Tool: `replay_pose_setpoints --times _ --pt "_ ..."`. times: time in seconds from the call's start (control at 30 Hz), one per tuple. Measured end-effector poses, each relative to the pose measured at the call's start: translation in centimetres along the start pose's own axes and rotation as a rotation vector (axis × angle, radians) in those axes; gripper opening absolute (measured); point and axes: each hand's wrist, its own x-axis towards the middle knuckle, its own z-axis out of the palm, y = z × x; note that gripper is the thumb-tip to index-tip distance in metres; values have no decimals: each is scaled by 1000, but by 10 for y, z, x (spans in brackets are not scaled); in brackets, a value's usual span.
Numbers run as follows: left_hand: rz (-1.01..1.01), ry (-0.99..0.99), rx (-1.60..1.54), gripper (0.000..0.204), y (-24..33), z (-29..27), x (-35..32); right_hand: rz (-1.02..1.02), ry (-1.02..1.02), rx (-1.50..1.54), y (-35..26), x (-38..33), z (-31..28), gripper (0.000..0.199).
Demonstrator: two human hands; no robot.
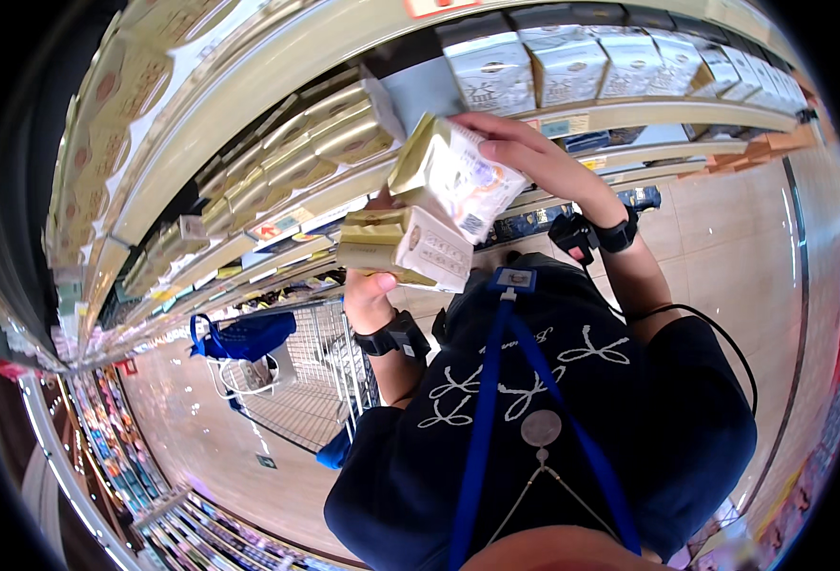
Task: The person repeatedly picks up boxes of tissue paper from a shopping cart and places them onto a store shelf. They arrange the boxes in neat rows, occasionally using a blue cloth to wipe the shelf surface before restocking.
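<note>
My left hand (pixel 370 297) is closed around a gold-and-white box-shaped package (pixel 436 250), its thumb lying on the lower edge. Just above and to the right, my right hand (pixel 534 162) grips a second gold-and-white package (pixel 477 179) by its upper right side, fingers over the far edge. This one is tilted, with a printed white face toward me. The two packages nearly meet between my hands; I cannot tell whether they touch. Both are in front of the shelf, close to a row of gold packages (pixel 349 128).
White-and-silver packages (pixel 572 71) stand on the shelf at the far right. Large gold packages (pixel 106 114) line the shelf at left. Below my left arm is a wire shopping cart (pixel 296 400) with a blue bag (pixel 249 335) on it. More stocked shelves (pixel 116 428) stand at lower left.
</note>
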Motion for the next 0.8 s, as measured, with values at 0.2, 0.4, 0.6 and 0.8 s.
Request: replay_pose_setpoints --times 0.2,0.4,0.6,0.8 --pt "-31 -347 35 63 5 18 37 75 -118 -144 3 1 -23 45" --pt "-63 -486 56 64 17 9 52 134 -104 -166 -13 11 -15 46" --pt "-235 -56 227 88 36 -12 25 42 -81 -166 5 13 4 53" --pt "-47 -58 46 85 23 -33 21 -23 -286 328 7 18 36 105"
